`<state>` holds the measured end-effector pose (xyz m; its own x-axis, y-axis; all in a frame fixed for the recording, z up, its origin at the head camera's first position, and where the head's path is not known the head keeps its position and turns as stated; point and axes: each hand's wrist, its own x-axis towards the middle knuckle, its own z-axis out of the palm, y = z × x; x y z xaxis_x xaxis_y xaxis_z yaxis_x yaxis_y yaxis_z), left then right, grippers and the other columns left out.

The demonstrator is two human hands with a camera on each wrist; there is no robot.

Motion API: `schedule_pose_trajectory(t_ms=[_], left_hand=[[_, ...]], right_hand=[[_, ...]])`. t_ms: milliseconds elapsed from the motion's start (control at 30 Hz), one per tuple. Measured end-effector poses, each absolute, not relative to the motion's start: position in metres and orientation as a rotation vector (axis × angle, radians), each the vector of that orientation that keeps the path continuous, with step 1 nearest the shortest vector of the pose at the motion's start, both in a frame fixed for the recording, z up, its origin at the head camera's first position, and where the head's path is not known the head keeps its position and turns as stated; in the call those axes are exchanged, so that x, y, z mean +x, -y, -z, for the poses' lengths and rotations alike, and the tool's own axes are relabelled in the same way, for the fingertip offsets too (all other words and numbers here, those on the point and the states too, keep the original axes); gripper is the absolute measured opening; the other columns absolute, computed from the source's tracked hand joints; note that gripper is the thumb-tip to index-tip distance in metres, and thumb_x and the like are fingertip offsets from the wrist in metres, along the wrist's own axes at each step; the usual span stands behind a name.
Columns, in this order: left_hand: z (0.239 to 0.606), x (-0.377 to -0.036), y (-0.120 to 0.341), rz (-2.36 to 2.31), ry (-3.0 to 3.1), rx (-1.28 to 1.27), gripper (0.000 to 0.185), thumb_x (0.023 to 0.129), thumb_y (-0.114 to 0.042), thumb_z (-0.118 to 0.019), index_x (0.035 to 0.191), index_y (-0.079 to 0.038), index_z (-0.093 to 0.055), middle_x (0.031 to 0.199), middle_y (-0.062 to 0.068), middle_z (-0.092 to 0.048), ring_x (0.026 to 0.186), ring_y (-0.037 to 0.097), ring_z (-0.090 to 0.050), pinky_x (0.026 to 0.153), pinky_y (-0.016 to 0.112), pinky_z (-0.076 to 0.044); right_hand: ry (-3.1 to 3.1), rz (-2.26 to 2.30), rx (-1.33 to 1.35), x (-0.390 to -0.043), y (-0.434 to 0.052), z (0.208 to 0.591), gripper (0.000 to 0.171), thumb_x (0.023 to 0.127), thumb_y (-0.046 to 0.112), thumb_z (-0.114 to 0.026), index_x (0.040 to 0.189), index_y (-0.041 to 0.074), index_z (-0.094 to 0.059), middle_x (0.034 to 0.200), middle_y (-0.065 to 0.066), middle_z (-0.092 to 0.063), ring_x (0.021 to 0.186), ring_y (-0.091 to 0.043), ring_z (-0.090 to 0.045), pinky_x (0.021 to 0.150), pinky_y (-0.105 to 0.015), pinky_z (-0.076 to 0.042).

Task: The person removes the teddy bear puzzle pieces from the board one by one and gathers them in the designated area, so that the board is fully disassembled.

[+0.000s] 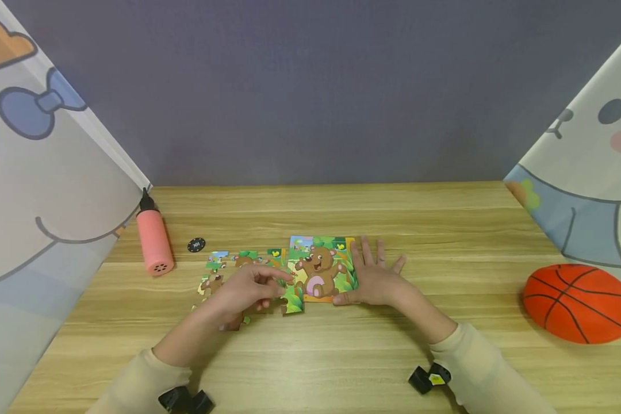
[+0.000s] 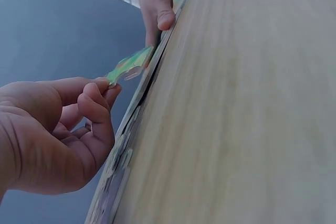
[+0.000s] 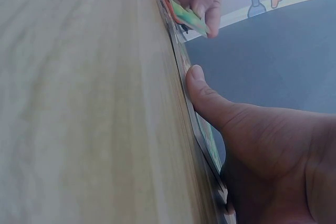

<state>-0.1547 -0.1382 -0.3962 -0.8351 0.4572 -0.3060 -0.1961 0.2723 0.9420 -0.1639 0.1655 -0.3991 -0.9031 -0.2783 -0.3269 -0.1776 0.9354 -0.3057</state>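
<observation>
My left hand [image 1: 249, 289] pinches a green puzzle piece [image 2: 130, 65] between thumb and fingertips, lifted at a tilt above the table in the left wrist view. From the head, that piece overlaps the lower left edge of a square bear picture [image 1: 318, 276]. My right hand [image 1: 375, 282] rests with spread fingers along the right edge of this picture, its thumb [image 3: 198, 74] on the near corner. Left of the picture lie several puzzle pieces [image 1: 211, 283] showing parts of bears and greenery. The left hand and forearm hide some of them.
A pink hand pump [image 1: 155, 241] with a black nozzle lies at the left, near a black round chip [image 1: 196, 245]. At the right sits an orange basketball-patterned ball [image 1: 579, 303]. Grey panel [image 1: 310, 92] backs the wooden table [image 1: 310, 356]; cartoon-printed sheets flank it.
</observation>
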Motion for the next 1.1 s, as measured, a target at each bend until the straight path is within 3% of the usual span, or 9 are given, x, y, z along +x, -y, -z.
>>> schedule_pose_trajectory(t_ms=[367, 500, 633, 900, 1100], left_hand=[[0.394, -0.146, 0.158, -1.507, -2.098, 0.254, 0.026, 0.090, -0.010, -0.074, 0.117, -0.007, -0.074, 0.077, 0.010, -0.063, 0.059, 0.017, -0.054, 0.053, 0.027, -0.048], [0.393, -0.143, 0.164, -1.494, -2.067, 0.214, 0.029, 0.091, -0.010, -0.074, 0.119, -0.006, -0.072, 0.071, 0.009, -0.059, 0.045, 0.013, -0.042, 0.040, 0.026, -0.037], [0.392, -0.141, 0.167, -1.496, -2.033, 0.176, 0.029, 0.090, -0.008, -0.072, 0.120, -0.007, -0.072, 0.067, 0.008, -0.055, 0.037, 0.011, -0.031, 0.036, 0.025, -0.030], [0.392, -0.141, 0.170, -1.461, -2.091, 0.257, 0.024, 0.091, -0.003, -0.068, 0.115, -0.006, -0.074, 0.077, 0.010, -0.061, 0.038, 0.009, -0.033, 0.037, 0.026, -0.033], [0.393, -0.141, 0.170, -1.370, -2.228, 0.329, 0.021, 0.090, -0.004, -0.072, 0.109, -0.010, -0.077, 0.083, 0.007, -0.065, 0.049, 0.009, -0.040, 0.039, 0.022, -0.032]], right_hand=[[-2.726, 0.382, -0.336, -0.163, -0.166, 0.398, 0.138, 0.071, 0.080, -0.070, 0.161, 0.002, 0.000, 0.164, -0.023, 0.016, 0.144, -0.054, 0.018, 0.091, -0.088, 0.011], [-2.729, 0.380, -0.337, -0.163, -0.166, 0.398, 0.138, 0.071, 0.080, -0.070, 0.161, 0.001, 0.000, 0.164, -0.023, 0.015, 0.144, -0.054, 0.018, 0.091, -0.088, 0.011], [-2.730, 0.377, -0.337, -0.163, -0.166, 0.398, 0.138, 0.071, 0.080, -0.070, 0.161, 0.001, -0.001, 0.165, -0.023, 0.014, 0.145, -0.054, 0.017, 0.091, -0.088, 0.010], [-2.736, 0.365, -0.339, -0.163, -0.166, 0.398, 0.138, 0.071, 0.080, -0.070, 0.161, 0.001, -0.001, 0.165, -0.023, 0.013, 0.145, -0.054, 0.016, 0.092, -0.088, 0.009], [-2.727, 0.381, -0.337, -0.163, -0.166, 0.398, 0.138, 0.071, 0.080, -0.070, 0.161, 0.001, 0.000, 0.164, -0.023, 0.014, 0.145, -0.053, 0.018, 0.092, -0.088, 0.011]])
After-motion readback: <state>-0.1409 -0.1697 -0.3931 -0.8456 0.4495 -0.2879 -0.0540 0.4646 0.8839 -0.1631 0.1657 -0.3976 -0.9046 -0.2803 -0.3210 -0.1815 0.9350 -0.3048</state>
